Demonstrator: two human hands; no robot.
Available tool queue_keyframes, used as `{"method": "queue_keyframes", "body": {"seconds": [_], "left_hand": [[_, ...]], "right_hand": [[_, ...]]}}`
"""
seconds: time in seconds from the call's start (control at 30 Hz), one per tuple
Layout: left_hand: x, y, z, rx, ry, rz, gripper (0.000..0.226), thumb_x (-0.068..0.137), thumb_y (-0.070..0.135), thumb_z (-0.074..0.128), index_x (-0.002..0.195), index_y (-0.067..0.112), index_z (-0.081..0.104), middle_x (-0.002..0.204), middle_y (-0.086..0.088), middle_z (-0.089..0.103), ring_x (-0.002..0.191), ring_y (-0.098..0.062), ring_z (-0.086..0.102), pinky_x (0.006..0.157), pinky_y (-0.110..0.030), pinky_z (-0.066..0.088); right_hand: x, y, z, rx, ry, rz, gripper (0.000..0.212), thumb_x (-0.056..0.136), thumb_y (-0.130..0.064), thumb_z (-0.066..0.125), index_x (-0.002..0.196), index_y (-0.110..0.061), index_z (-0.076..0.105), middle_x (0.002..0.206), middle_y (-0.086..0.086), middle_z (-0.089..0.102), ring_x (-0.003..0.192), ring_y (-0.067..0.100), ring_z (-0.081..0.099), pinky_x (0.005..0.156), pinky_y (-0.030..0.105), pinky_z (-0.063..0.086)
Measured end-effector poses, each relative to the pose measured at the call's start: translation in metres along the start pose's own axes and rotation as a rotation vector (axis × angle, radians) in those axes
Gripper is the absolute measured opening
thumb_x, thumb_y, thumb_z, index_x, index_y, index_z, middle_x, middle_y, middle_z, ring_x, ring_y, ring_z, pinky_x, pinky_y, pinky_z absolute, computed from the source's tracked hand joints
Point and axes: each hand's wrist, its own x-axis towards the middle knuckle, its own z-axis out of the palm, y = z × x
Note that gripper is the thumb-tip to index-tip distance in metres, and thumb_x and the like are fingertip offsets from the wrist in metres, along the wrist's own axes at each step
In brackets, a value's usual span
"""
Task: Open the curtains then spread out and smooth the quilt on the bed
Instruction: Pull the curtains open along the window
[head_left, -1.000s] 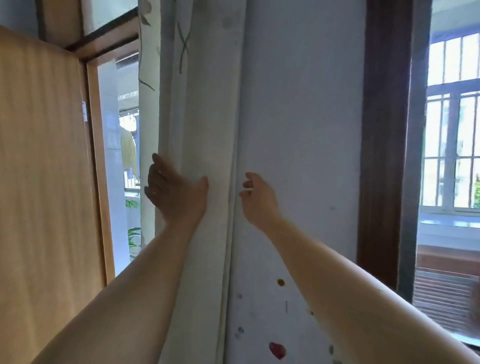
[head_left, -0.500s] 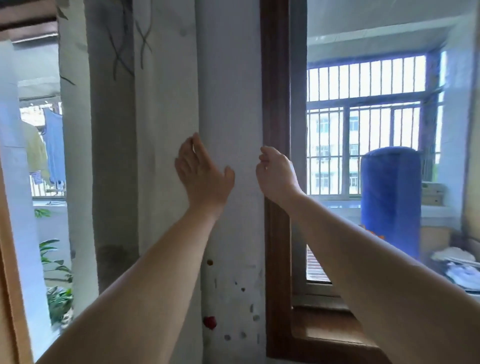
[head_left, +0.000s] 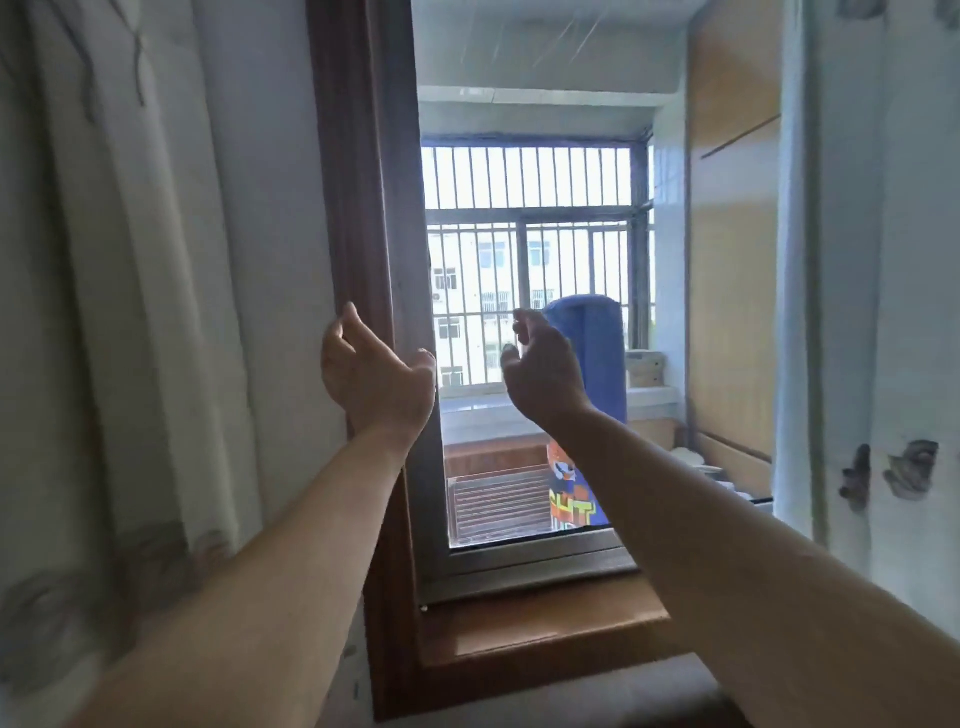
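Progress check: I'd say the curtain half is partly done. The left curtain (head_left: 130, 312) is bunched up on the left, clear of the glass (head_left: 519, 493), with a strip of bare wall between it and the brown window frame (head_left: 358, 208). The right curtain (head_left: 883, 312) hangs over on the right, and from this angle I can't tell whether it covers more window, so it may need pulling back too.

Both hands are up in front of the window and neither has hold of anything. The left hand (head_left: 374, 374) is by the frame with its fingers loosely curled. One fingertip is right at the frame's edge, but I can't tell if it's touching. The right hand (head_left: 540, 369) is just to the right of it, in front of the glass, with its fingers bent loosely around nothing.

Quilt and bed aren't in view at all, so nothing here says the spreading and smoothing has started. My guess is the right curtain comes next, then all of the quilt part.
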Motion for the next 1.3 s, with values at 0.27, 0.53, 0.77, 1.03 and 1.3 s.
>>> {"method": "queue_keyframes", "body": {"seconds": [0.27, 0.53, 0.77, 1.03, 1.3], "left_hand": [[-0.039, 0.070, 0.050, -0.109, -0.091, 0.024, 0.084, 0.084, 0.036, 0.064, 0.150, 0.012, 0.016, 0.152, -0.013, 0.024, 0.140, -0.030, 0.025, 0.115, -0.044, 0.023], [-0.075, 0.145, 0.107, -0.233, -0.153, 0.003, 0.086, 0.081, 0.032, 0.068, 0.149, 0.011, 0.021, 0.150, -0.015, 0.028, 0.139, -0.032, 0.028, 0.114, -0.047, 0.024], [-0.119, 0.218, 0.155, -0.370, -0.325, -0.013, 0.087, 0.084, 0.033, 0.064, 0.151, 0.013, 0.012, 0.152, -0.013, 0.022, 0.139, -0.033, 0.022, 0.115, -0.045, 0.019], [-0.180, 0.283, 0.212, -0.500, -0.602, 0.029, 0.111, 0.077, 0.062, 0.063, 0.152, 0.013, -0.002, 0.157, -0.014, 0.010, 0.145, -0.033, 0.013, 0.117, -0.050, 0.017], [-0.208, 0.301, 0.270, -0.599, -0.818, -0.151, 0.124, 0.068, 0.056, 0.077, 0.152, 0.009, -0.003, 0.157, -0.015, 0.018, 0.142, -0.032, 0.025, 0.115, -0.044, 0.028]], "right_hand": [[0.010, 0.059, -0.075, -0.165, 0.092, 0.003, 0.040, 0.092, -0.009, 0.052, 0.131, -0.003, 0.050, 0.128, 0.014, 0.060, 0.118, 0.029, 0.055, 0.098, 0.031, 0.042], [0.027, 0.118, -0.147, -0.262, 0.177, -0.034, 0.037, 0.089, -0.005, 0.053, 0.126, -0.003, 0.052, 0.123, 0.013, 0.060, 0.114, 0.028, 0.056, 0.093, 0.028, 0.043], [0.034, 0.176, -0.215, -0.388, 0.327, -0.160, 0.054, 0.087, -0.003, 0.061, 0.138, -0.004, 0.043, 0.138, 0.012, 0.050, 0.128, 0.026, 0.048, 0.109, 0.026, 0.034], [0.028, 0.267, -0.313, -0.558, 0.225, 0.079, 0.064, 0.094, -0.021, 0.054, 0.148, -0.006, 0.022, 0.154, 0.015, 0.023, 0.140, 0.030, 0.027, 0.116, 0.037, 0.024], [0.033, 0.342, -0.347, -0.395, 0.178, 0.504, 0.074, 0.088, -0.029, 0.062, 0.145, -0.006, 0.021, 0.148, 0.015, 0.029, 0.133, 0.033, 0.036, 0.105, 0.039, 0.035]]}}
